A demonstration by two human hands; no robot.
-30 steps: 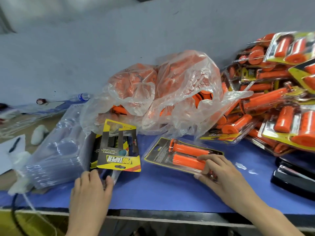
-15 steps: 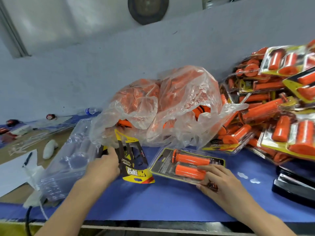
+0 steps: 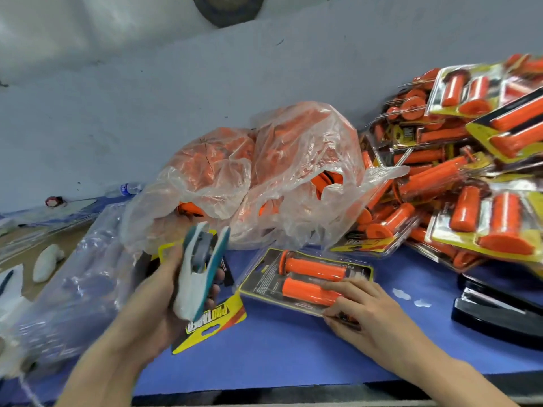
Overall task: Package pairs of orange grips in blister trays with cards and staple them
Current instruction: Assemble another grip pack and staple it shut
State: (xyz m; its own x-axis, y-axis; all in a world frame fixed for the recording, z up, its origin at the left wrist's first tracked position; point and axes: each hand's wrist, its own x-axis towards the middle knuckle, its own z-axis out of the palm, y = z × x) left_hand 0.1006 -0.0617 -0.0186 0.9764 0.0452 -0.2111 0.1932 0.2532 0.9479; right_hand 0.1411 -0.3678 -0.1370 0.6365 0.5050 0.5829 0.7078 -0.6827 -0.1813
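A person's left hand (image 3: 152, 304) wraps its fingers round a white-and-teal stapler (image 3: 197, 271), raised above a yellow card (image 3: 217, 318). The right hand (image 3: 370, 315), fingers nearly straight, presses the near right corner of a blister pack (image 3: 261, 277) holding two orange grips (image 3: 314, 268) on the blue surface (image 3: 279, 356). A plastic bag (image 3: 279, 171) crowds the pack's far edge and finished packs (image 3: 470, 177) are piled at right. Bare blue surface lies between the pack and the near edge.
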